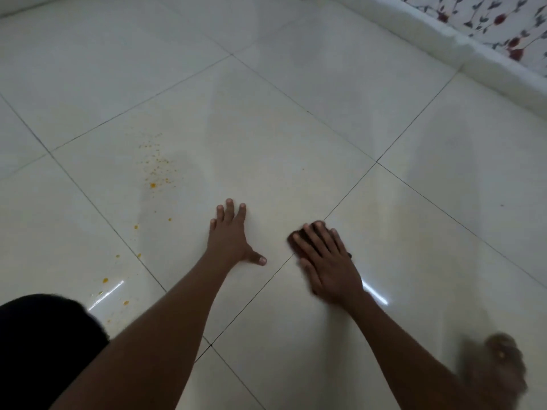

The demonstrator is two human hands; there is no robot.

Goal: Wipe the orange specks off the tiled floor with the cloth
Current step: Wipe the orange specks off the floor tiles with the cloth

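Open tiled floor [266,119] lay from nine to one o'clock of the hands. A white ledge [461,51] with floral fabric [503,22] barred two o'clock; a blurred foot [500,365] crowded five o'clock.

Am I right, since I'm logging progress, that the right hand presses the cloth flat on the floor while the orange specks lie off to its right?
Not quite. The head view shows the right hand pressing the cloth flat on the floor, but the orange specks lie to its left, beyond the left hand.
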